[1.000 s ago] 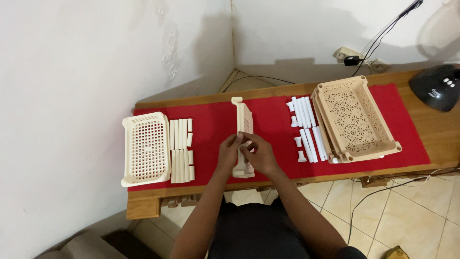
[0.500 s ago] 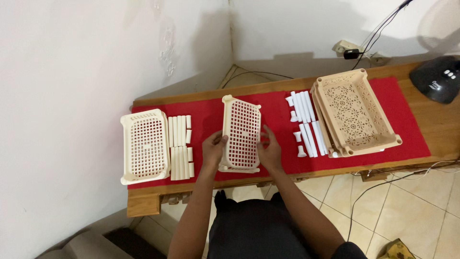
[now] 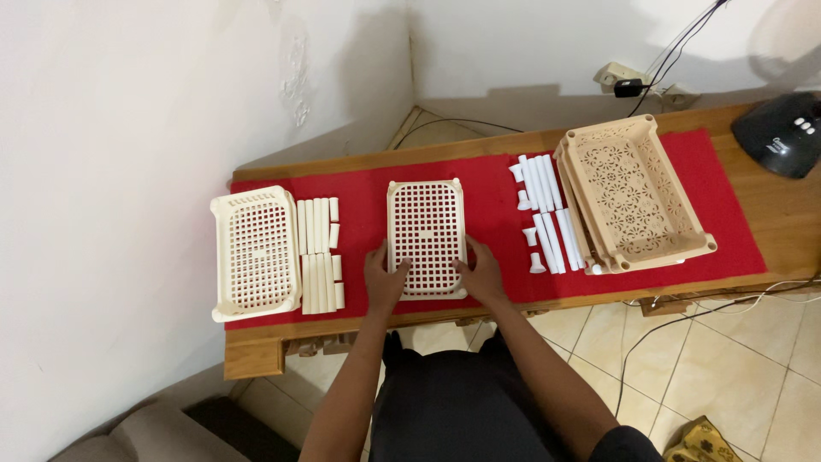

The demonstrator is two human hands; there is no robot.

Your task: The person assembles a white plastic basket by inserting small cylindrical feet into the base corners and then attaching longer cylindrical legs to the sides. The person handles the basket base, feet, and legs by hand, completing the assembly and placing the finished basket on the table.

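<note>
A cream plastic basket with a square-grid bottom [image 3: 426, 235] lies upside down on the red cloth [image 3: 368, 205] in the middle of the wooden table. My left hand [image 3: 383, 275] rests against its near left corner, fingers on the rim. On the near right corner sits my right hand [image 3: 481, 272], fingers spread over the edge. Both hands touch the basket from the front.
Another cream grid basket [image 3: 255, 251] stands at the left, with cream tubes [image 3: 318, 255] beside it. White tubes and small feet [image 3: 542, 214] lie right of centre. Stacked beige patterned baskets [image 3: 631, 195] stand at the right. A black fan base [image 3: 780, 133] and wall cables [image 3: 650, 85] are far right.
The middle basket was on its edge a second ago, then tipped over; now it lies flat, bottom up, on the cloth. Both hands moved to its near corners.
</note>
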